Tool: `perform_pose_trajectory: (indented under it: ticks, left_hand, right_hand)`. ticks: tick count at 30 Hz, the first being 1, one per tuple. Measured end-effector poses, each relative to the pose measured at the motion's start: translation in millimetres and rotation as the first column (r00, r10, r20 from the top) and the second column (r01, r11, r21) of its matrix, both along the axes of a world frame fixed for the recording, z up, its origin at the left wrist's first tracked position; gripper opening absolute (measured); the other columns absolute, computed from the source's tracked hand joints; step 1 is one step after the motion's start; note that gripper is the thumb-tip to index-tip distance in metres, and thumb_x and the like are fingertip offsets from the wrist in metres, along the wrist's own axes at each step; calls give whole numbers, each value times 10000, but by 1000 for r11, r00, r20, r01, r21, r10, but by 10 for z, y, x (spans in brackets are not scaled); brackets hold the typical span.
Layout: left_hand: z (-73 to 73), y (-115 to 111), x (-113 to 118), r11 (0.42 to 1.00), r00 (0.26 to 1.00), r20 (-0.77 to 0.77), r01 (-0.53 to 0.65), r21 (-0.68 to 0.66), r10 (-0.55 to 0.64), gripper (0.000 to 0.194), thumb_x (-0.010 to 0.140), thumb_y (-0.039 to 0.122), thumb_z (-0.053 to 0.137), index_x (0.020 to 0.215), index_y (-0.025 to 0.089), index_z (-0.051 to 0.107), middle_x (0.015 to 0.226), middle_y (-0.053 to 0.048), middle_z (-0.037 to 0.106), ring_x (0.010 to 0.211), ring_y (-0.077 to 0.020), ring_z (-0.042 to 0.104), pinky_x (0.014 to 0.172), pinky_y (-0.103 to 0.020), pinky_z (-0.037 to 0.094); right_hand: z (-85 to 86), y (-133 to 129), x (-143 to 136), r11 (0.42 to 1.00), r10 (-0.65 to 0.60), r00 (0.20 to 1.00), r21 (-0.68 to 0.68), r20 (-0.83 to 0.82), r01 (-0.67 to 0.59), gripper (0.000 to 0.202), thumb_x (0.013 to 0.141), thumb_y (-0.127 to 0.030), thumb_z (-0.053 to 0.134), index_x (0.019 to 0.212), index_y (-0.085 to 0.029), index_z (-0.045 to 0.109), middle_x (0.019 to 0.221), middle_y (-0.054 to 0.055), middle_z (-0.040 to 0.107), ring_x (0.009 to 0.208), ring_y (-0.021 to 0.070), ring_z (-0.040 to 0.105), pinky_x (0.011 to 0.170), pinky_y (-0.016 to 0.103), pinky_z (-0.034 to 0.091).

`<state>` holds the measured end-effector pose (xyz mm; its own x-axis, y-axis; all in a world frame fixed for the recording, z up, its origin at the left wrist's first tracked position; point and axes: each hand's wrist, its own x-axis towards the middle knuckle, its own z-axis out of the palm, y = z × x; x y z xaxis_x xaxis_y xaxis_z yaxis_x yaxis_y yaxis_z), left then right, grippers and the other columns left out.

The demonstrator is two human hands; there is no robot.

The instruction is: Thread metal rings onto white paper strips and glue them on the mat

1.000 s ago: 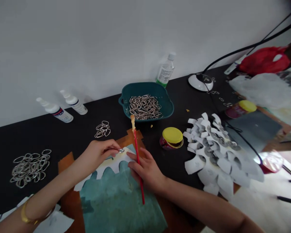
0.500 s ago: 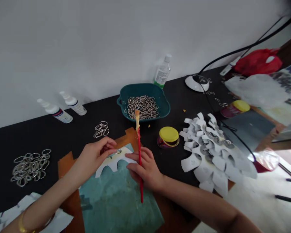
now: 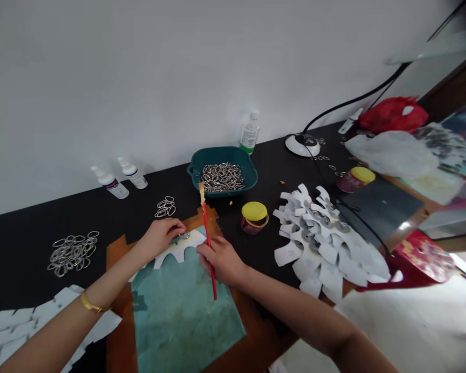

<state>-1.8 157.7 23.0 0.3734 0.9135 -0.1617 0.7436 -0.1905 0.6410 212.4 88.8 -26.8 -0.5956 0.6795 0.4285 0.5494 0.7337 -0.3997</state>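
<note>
My left hand (image 3: 162,235) pinches a small metal ring (image 3: 184,235) at the upper part of a white scalloped paper piece (image 3: 175,254). The paper lies near the top of a green sheet (image 3: 182,316). My right hand (image 3: 222,259) is closed around a thin red brush (image 3: 207,228) at the paper's right end. The brush stands tilted, its tan, glue-coated tip pointing up and away. A brown board (image 3: 120,290) shows around the green sheet.
Beyond the board is a teal basin (image 3: 252,173) of metal rings. A yellow-lidded tub (image 3: 254,211) stands to its front right. Stacked white paper pieces (image 3: 326,243) lie right, loose rings (image 3: 73,254) left. Two spray bottles (image 3: 114,186), a clear bottle (image 3: 250,135) and a lamp base (image 3: 303,145) line the back.
The camera view has shifted, so the table things appear smaller and displaced. My right hand has drawn back slightly from the paper with the brush. My left hand stays at the ring.
</note>
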Motion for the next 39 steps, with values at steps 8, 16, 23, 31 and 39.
perform_pose_trajectory:
  ticks: [8,16,23,31,39]
  left_hand:
    - [-6,85,130,997,997,-5,73,15,-73,244,813,369,520,788,185,679,790,-44,714,725,-183,637,702,-290,465]
    - [7,145,147,992,1000,22,7,124,-10,240,830,374,504,790,201,665,804,-41,724,743,-189,642,725,-298,478]
    - [77,49,90,1000,1000,2,10,6,-10,273,816,420,523,812,205,691,778,-24,724,699,-183,631,684,-286,468]
    - [-103,98,57,995,995,28,90,33,-91,272,839,393,516,799,196,699,804,-40,716,738,-181,635,719,-293,462]
    - [-55,72,-25,986,991,35,125,107,-129,268,849,386,552,889,210,750,915,-61,724,826,-198,658,783,-316,492]
  right_hand:
    - [34,19,11,999,48,995,9,83,-49,209,832,-75,489,1000,-167,572,781,36,608,724,181,533,858,326,424]
    - [55,11,0,998,48,995,30,88,-51,134,880,-129,485,967,-177,575,744,22,576,720,180,528,854,325,430]
    - [6,6,-4,995,19,999,97,46,-24,165,850,-102,496,961,-182,587,764,26,604,736,181,545,862,315,430]
    - [-30,10,-12,998,37,999,47,24,-38,177,862,-105,502,1002,-169,590,801,47,606,768,183,546,884,330,425]
    - [-17,15,-5,998,47,998,27,31,-48,183,843,-90,507,987,-166,590,796,45,614,768,184,539,918,337,419]
